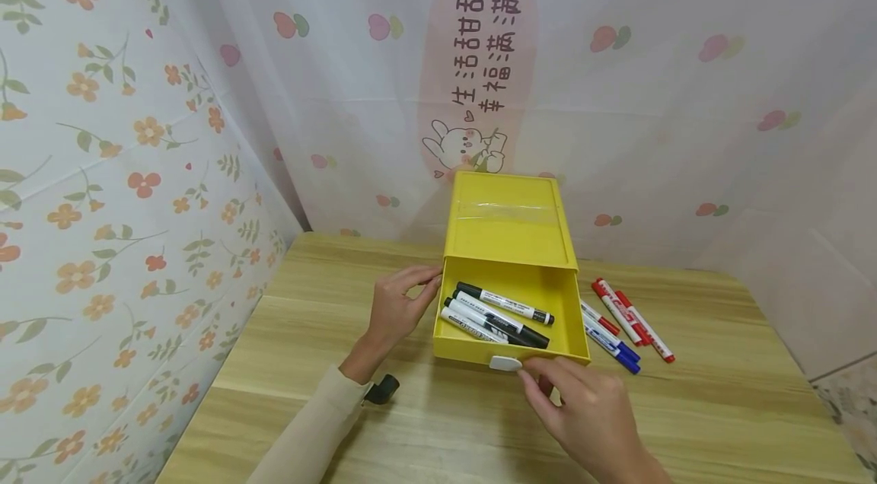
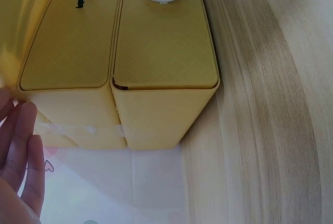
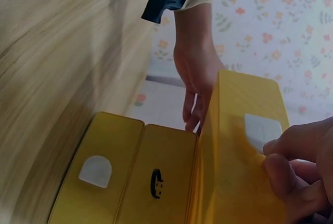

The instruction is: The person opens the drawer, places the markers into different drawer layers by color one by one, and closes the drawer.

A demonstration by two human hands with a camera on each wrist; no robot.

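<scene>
A yellow drawer cabinet (image 1: 503, 240) stands on the table, its top drawer (image 1: 567, 320) pulled out toward me. Inside the drawer lie several black-capped whiteboard markers (image 1: 515, 305). At the drawer's front, my right hand (image 1: 585, 404) pinches the white handle (image 1: 505, 363) between thumb and bent index finger; the right wrist view shows the fingertips at the tab's edge. My left hand (image 1: 400, 305) rests with extended fingers against the cabinet's left side. Two lower drawers are closed: the middle one (image 3: 164, 161) carries a dark broken handle mount, the bottom one (image 3: 117, 146) a white tab.
Right of the cabinet, several red markers (image 1: 633, 320) and blue markers (image 1: 613, 343) lie on the wooden table (image 1: 301, 316). A patterned curtain (image 1: 342, 88) hangs close behind the cabinet, and a floral one (image 1: 123, 240) along the left. A dark strap (image 1: 381, 390) sticks out at my left wrist.
</scene>
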